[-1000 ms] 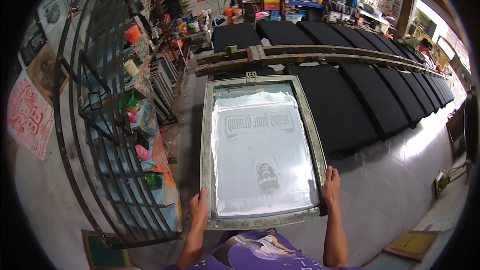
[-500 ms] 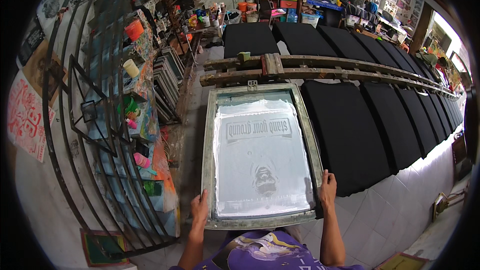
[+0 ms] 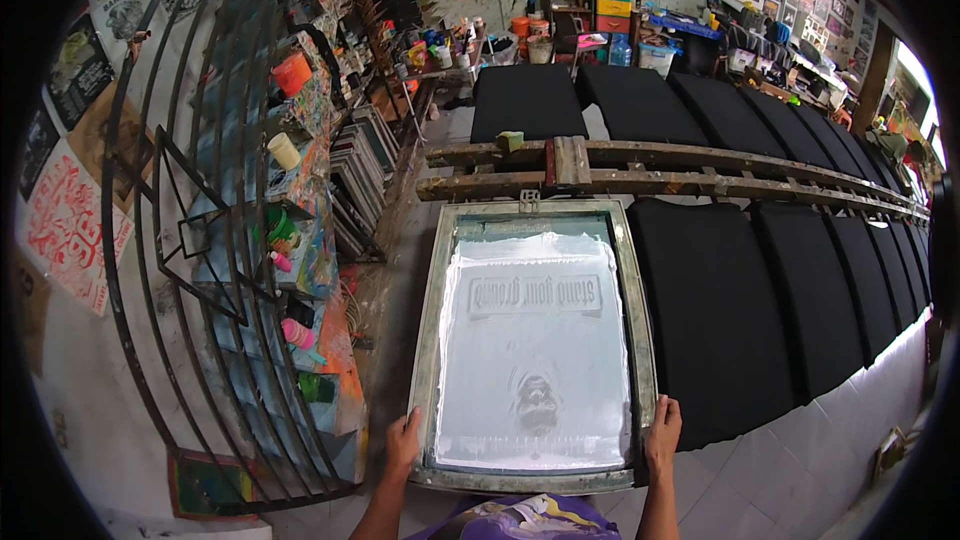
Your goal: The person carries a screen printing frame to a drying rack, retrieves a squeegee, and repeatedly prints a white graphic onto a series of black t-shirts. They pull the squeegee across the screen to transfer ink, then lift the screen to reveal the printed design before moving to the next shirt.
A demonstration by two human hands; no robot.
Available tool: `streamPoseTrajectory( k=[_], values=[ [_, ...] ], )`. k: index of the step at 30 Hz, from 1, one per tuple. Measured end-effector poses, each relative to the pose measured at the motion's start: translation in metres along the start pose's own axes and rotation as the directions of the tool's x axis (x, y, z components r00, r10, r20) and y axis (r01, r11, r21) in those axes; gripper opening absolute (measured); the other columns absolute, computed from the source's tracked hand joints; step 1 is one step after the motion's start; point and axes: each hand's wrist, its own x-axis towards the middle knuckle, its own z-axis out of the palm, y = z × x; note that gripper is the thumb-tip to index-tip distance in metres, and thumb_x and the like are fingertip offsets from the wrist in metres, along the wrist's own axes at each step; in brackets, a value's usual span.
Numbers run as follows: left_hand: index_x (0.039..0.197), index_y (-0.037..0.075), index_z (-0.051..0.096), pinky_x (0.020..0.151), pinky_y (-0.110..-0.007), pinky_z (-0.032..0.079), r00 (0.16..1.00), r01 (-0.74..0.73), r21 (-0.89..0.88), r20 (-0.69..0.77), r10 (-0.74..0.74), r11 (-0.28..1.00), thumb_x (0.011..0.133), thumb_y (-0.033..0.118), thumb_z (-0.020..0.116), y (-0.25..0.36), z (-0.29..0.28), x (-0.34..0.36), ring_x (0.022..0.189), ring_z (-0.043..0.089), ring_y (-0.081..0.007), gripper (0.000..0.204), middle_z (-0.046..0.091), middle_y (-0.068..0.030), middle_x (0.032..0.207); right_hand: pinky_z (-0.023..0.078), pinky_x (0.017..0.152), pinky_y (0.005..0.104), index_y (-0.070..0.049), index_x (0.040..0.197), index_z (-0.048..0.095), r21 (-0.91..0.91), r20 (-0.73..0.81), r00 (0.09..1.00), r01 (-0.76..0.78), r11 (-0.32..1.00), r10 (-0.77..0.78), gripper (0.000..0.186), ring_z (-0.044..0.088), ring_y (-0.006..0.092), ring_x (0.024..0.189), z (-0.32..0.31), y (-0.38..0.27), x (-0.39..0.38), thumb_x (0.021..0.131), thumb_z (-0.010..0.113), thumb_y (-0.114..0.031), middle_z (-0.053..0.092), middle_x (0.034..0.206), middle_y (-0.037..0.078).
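A wooden silkscreen frame [image 3: 430, 360] lies level in front of me. Across its mesh [image 3: 535, 345] is a pale coating with faint reversed lettering near the far end and a dark figure near the close end. My left hand [image 3: 402, 443] grips the left rim by the near corner, thumb on top. On the right rim, my right hand [image 3: 662, 436] is closed around the wood at about the same height. The fingers under both rims are hidden. At the far end a metal clip [image 3: 529, 200] sits against a wooden rail.
Long wooden rails [image 3: 700, 183] run to the right, with black fabric-covered boards [image 3: 706, 315] on both sides. Curved metal bars [image 3: 170, 280] stand at my left before paint-stained steps [image 3: 325, 360] holding pots and bottles. Several frames [image 3: 350, 180] lean beside the steps. Shelves and buckets line the back.
The whole view has shifted, so the frame, rails and background sit lower and a little to the right. Both hands keep their hold on the frame's sides.
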Motion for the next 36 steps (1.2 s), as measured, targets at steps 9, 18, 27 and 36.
streamPoseTrajectory(
  k=[9,18,27,36],
  values=[
    [0.075,-0.001,0.06,0.059,-0.034,0.033,0.997,-0.02,-0.141,-0.075,0.01,0.99,0.1,0.045,0.068,-0.024,0.018,0.01,0.068,0.038,-0.0101,0.053,0.041,0.0012,0.065,0.053,0.094,0.0379,0.006,0.123,0.064,0.052,-0.047,0.988,0.148,0.988,-0.146,0.035,0.069,0.0269,0.107,0.021,0.025,0.001,0.105,0.06,-0.024,0.072,0.112,0.019],
    [0.119,-0.003,0.073,0.093,-0.032,0.049,0.993,0.118,-0.075,0.024,-0.117,0.99,0.099,0.05,0.066,-0.01,0.014,0.013,0.1,0.065,-0.0146,0.058,0.074,-0.0068,0.105,0.052,0.098,0.0381,0.001,0.131,0.062,0.134,-0.133,0.957,0.276,0.952,-0.259,0.031,0.066,0.0265,0.116,0.017,0.025,-0.002,0.105,0.055,-0.016,0.068,0.124,0.016],
    [0.151,0.005,0.053,0.109,-0.041,0.041,0.889,0.45,-0.509,0.329,-0.318,0.734,0.096,0.084,0.03,-0.032,-0.015,0.047,0.128,0.06,-0.0294,0.099,0.065,-0.0172,0.14,0.053,0.097,0.0354,0.0,0.13,0.061,0.342,-0.115,0.956,0.292,0.893,-0.269,0.033,0.065,0.0212,0.113,-0.02,0.045,-0.015,0.113,0.046,-0.024,0.064,0.124,0.011],
    [0.162,0.014,0.035,0.106,-0.042,0.043,0.794,0.531,-0.817,0.389,-0.467,0.223,0.102,0.076,0.028,-0.164,-0.125,0.023,0.144,0.046,-0.0259,0.086,0.047,-0.0038,0.161,0.052,0.074,0.0312,-0.003,0.127,0.059,0.088,-0.497,0.863,-0.052,0.995,0.089,0.04,0.06,0.0143,0.093,-0.091,0.194,-0.119,0.112,0.045,-0.038,0.062,0.105,0.008]
  ],
)
